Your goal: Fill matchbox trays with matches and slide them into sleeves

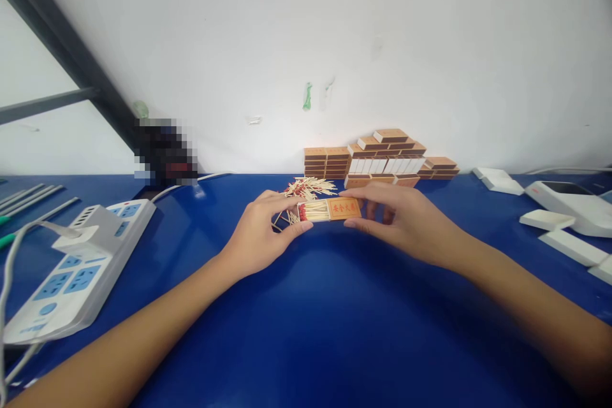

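A small orange matchbox (343,208) is held between both hands above the blue table (306,319). Its tray sticks out to the left, filled with matches (315,210). My left hand (262,236) pinches the tray end with thumb and fingers closed. My right hand (396,220) grips the orange sleeve end, fingers curled round it. Just behind the box lies a loose heap of red-tipped matches (310,188).
Stacked matchboxes (382,156) stand against the white wall. A white and blue power strip (79,261) with a plugged cable lies at the left, metal rods (29,197) beyond it. White boxes and a white device (564,204) sit at the right.
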### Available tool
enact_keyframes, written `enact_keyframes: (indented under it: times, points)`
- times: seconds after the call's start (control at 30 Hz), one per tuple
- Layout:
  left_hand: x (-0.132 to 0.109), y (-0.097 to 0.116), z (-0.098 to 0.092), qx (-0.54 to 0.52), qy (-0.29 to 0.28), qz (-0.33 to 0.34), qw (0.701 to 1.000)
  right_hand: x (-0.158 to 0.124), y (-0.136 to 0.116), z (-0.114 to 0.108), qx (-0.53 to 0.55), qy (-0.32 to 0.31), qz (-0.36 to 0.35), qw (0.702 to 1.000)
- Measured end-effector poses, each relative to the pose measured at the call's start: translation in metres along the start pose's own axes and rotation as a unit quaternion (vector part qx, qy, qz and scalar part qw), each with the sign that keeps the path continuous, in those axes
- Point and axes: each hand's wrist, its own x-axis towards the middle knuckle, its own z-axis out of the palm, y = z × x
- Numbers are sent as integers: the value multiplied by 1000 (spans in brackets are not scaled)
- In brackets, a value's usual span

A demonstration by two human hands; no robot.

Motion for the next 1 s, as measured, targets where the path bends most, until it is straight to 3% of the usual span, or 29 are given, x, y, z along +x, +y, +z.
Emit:
enact_keyframes:
  times: [0.23,0.37,0.63,0.77,0.87,1.0]
  points:
    - [-2,1,-2,18,-12,35,999,1,-1,1,16,-13,19,1000]
    - [-2,2,-2,5,-18,19,1000,0,-4,4,34,-12,27,999]
    - [-3,-1,1,-58,12,-14,998,-5,-8,20,104,67,69,990]
    - [-4,2,4,-75,34,9,997,-11,-28,28,158,-5,62,986]
    - [-6,5,5,-54,20,56,997,-18,-42,32,185,-63,39,980]
    - [-8,9,7,-37,30,90,995,-23,-45,33,157,-72,30,985]
